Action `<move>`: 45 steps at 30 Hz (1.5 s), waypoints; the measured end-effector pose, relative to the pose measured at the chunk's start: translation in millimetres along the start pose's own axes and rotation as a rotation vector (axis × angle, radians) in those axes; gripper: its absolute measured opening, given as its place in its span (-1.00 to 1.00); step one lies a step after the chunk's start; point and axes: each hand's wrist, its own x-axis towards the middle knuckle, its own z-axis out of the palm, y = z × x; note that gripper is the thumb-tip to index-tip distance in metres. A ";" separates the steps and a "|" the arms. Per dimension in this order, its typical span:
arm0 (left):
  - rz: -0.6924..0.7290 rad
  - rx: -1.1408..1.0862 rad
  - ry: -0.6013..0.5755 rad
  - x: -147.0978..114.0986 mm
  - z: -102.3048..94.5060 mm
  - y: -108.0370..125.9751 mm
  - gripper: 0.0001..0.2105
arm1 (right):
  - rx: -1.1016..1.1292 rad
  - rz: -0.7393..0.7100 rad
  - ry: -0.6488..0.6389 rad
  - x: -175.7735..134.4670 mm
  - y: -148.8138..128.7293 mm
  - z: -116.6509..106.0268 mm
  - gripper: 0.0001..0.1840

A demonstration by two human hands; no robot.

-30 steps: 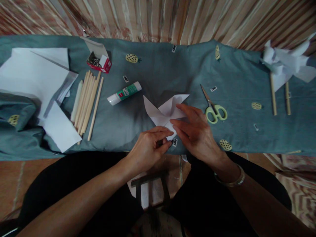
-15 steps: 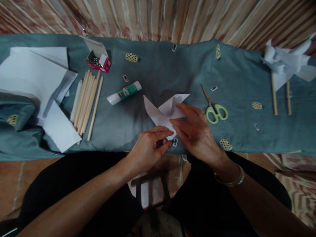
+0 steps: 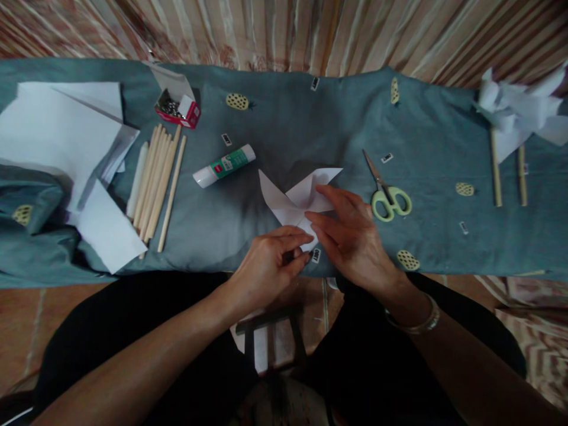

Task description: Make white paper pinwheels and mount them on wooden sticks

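A white paper pinwheel (image 3: 286, 207) lies at the near side of the cloth, its blades folded and flaring outward. My left hand (image 3: 268, 266) pinches the pinwheel's near blade between thumb and fingers. From the right, my right hand (image 3: 350, 236) grips the paper too, thumb near the middle and fingers over the right blade; part of the paper is hidden under it. Just right of that hand lie scissors (image 3: 389, 204) with light green handles. A green and white glue stick (image 3: 225, 165) rests to the upper left of the pinwheel.
Several wooden sticks (image 3: 155, 183) lie to the left, beside white paper sheets (image 3: 57, 136). Behind them stands an opened red box (image 3: 189, 115) of small metal pieces. At the far right are paper pinwheels (image 3: 521, 109) on sticks. A patterned green cloth (image 3: 284, 127) covers the table.
The whole view has shifted very slightly. Both hands keep the same hold on the pinwheel, and no object has visibly moved on the cloth.
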 end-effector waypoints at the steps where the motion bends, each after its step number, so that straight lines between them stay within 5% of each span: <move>1: -0.001 -0.001 0.000 0.1 0.0 -0.1 -0.76 | -0.004 0.001 0.001 -0.2 0.0 0.5 -0.76; 28: -0.023 0.004 0.020 0.1 -0.6 -2.9 -0.78 | -0.009 -0.049 0.019 -7.5 2.7 12.8 -0.49; 45: 0.113 0.086 -0.006 0.9 -10.2 0.9 -0.79 | -0.105 -0.124 0.034 -6.7 3.8 17.1 -0.61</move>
